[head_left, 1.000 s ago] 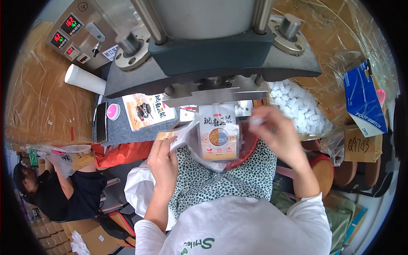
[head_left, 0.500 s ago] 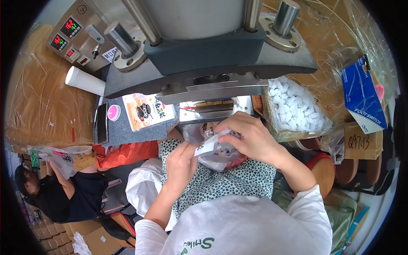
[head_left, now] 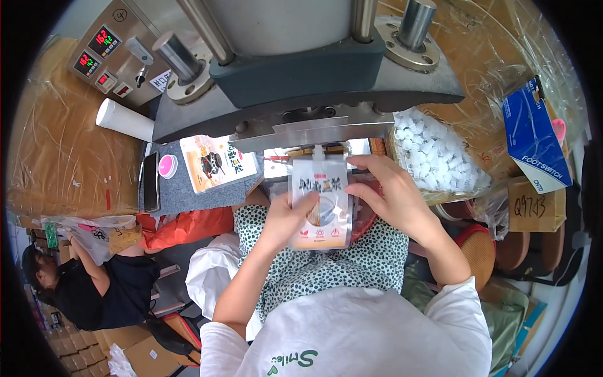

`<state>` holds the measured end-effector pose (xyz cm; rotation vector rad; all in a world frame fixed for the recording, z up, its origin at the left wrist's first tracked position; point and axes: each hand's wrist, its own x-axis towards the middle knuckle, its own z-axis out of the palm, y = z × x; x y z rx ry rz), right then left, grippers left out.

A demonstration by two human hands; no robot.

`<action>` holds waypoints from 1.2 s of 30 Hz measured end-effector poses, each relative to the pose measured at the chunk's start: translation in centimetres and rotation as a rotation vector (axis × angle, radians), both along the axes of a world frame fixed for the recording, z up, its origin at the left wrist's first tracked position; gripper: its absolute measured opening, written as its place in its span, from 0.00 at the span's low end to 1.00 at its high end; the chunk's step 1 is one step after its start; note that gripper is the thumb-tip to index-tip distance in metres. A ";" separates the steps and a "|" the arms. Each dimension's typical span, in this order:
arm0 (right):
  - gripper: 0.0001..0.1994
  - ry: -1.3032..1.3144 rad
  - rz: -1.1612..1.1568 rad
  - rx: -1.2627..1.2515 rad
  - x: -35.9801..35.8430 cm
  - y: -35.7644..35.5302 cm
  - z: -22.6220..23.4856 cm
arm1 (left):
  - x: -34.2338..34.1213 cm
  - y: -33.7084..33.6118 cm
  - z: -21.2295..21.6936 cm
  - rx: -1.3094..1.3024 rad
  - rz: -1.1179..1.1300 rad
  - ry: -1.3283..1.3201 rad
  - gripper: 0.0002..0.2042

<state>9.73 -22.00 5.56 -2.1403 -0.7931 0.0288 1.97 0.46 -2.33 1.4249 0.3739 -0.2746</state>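
A printed spout pouch (head_left: 319, 202) stands upright just below the press head (head_left: 301, 88), its white spout pointing up at the metal bar above, seemingly so the neck lines up with the machine. The left hand (head_left: 286, 220) pinches the pouch's lower left side, thumb across the front, fingers curled behind and out of sight. The right hand (head_left: 392, 195) grips the upper right edge, fingers closed over the top corner. Right of the press head lies a bag of white caps (head_left: 436, 154); to its left, another printed pouch (head_left: 217, 162) on a grey mat (head_left: 188, 196). What sits under the held pouch is hidden.
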 end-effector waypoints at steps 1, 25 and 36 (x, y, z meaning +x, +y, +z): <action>0.23 0.000 -0.001 -0.002 -0.1 -0.5 0.3 | 0.7 -0.1 0.0 -0.162 0.068 0.023 0.14; 0.12 0.213 0.011 0.181 0.0 -1.4 0.4 | -4.8 4.3 1.6 1.288 0.248 -0.529 0.20; 0.10 0.328 0.193 0.309 -0.8 3.3 0.2 | -5.1 1.3 3.6 1.236 0.161 -0.577 0.22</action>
